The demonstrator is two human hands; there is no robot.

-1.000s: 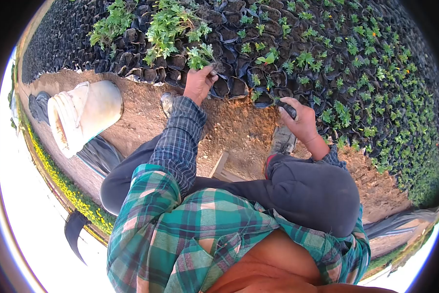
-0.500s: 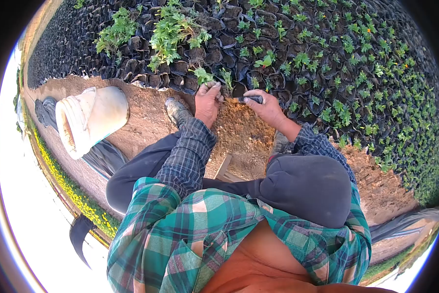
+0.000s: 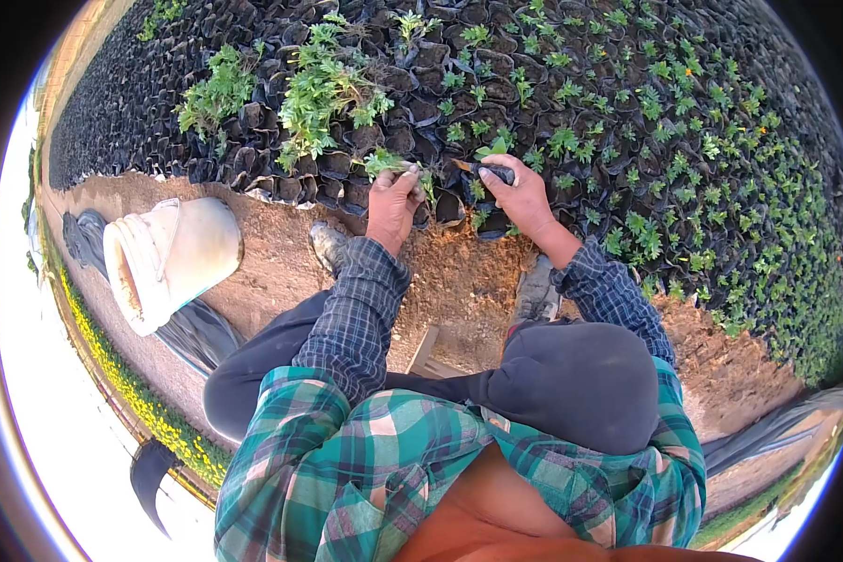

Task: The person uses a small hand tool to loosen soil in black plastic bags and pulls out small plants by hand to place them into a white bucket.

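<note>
**Soft seedling in 1 hand, stiff tool in the other**

A wide bed of black nursery bags [image 3: 112,122] fills the top of the view, many of them holding small green plants. Below it runs a bare soil path [image 3: 459,272], with a white bucket [image 3: 173,253] lying on its side at the left.

The person crouches at the bed's front row, with both hands over neighbouring bags. The left hand [image 3: 390,201] has its fingers pinched together on a seedling [image 3: 382,161], whose leaves show just above the knuckles at the mouth of a front-row bag. Whether its roots sit in the soil cannot be told.

The right hand [image 3: 520,192] is wrapped tight around a dark-handled tool [image 3: 487,170], whose tip points left toward the seedling, just beside it.

The seedling looks very light, limp and easily bruised. It is probably best held low on the stem near the root, with a loose pinch and no squeeze on the leaves. The tool looks rigid and light, so a full fist on the handle suits it. The bags are thin and floppy and would likely buckle if pressed at the rim.
</note>
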